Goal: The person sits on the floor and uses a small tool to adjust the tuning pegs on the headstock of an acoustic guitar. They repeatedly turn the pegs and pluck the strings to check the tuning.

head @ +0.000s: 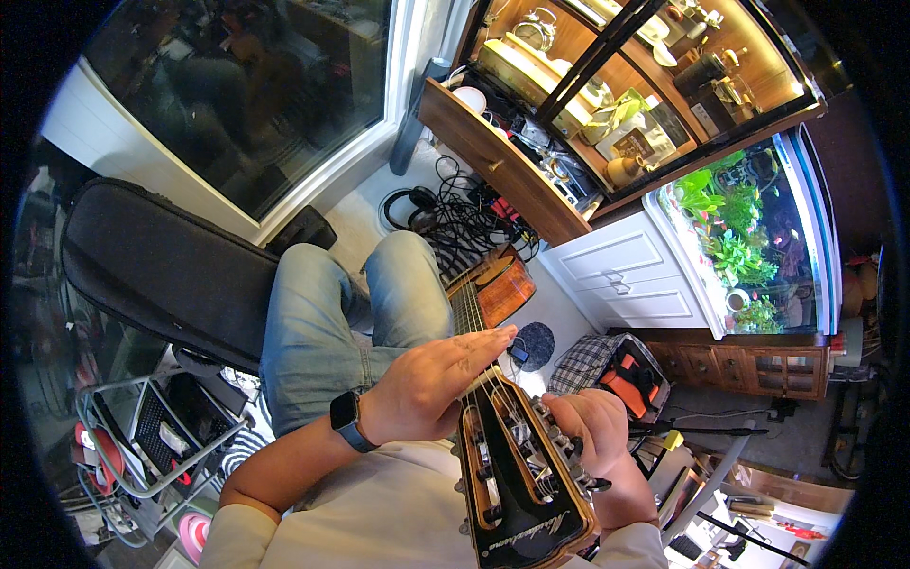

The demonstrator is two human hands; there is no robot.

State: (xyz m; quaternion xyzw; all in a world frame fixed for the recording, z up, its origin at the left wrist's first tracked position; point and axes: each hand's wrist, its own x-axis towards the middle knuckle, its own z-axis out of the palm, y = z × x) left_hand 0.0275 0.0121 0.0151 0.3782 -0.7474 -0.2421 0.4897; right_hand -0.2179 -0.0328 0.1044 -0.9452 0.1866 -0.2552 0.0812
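An acoustic guitar (517,293) stands tilted, its body low by my right knee and its black slotted headstock (525,501) close to my chest. The headstock bears writing. My left hand (434,373), with a dark smartwatch (348,421) on the wrist, lies across the guitar neck (466,306) just below the headstock. Its fingers reach over the strings; the thumb is hidden. My right hand (593,427) is at the metal tuning pegs (572,451) along the headstock's right side, with bent fingers around one peg. The far fingertips are partly hidden.
A black padded case (167,267) lies left of my legs. Headphones (412,206) and tangled cables (462,227) lie on the floor ahead, below an open drawer (498,167). An aquarium (746,242), a plaid bag (583,363) and a metal cart (153,434) stand around.
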